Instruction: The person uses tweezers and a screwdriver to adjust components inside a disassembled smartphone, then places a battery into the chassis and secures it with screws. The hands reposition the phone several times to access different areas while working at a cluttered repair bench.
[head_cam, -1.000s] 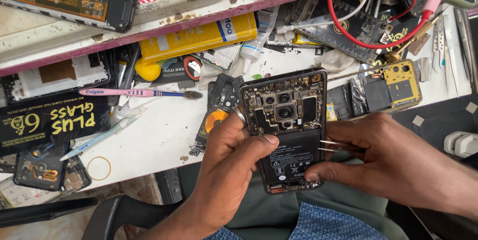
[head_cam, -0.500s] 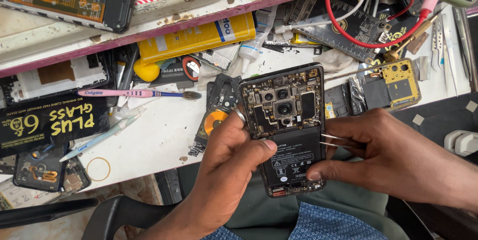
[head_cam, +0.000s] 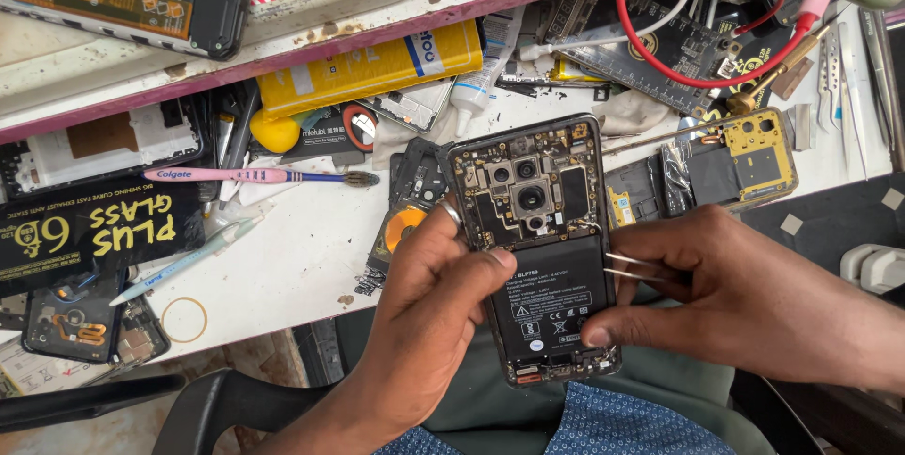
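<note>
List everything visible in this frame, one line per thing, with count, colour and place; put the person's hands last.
opened phone: 1, black, back cover off, centre, held in both hands
tweezers: 1, silver, at the phone's right edge, in the right hand
toothbrush: 1, pink and blue, on the workbench left of the phone
rubber band: 1, tan, near the workbench's front edge, left
yellow pack: 1, yellow, under the shelf, upper centre
red wire: 1, red, looping at upper right
gold shield plate: 1, gold, right of the phone
left hand: 1, gripping the phone's left side
right hand: 1, holding the tweezers, thumb on the phone's lower right
</note>
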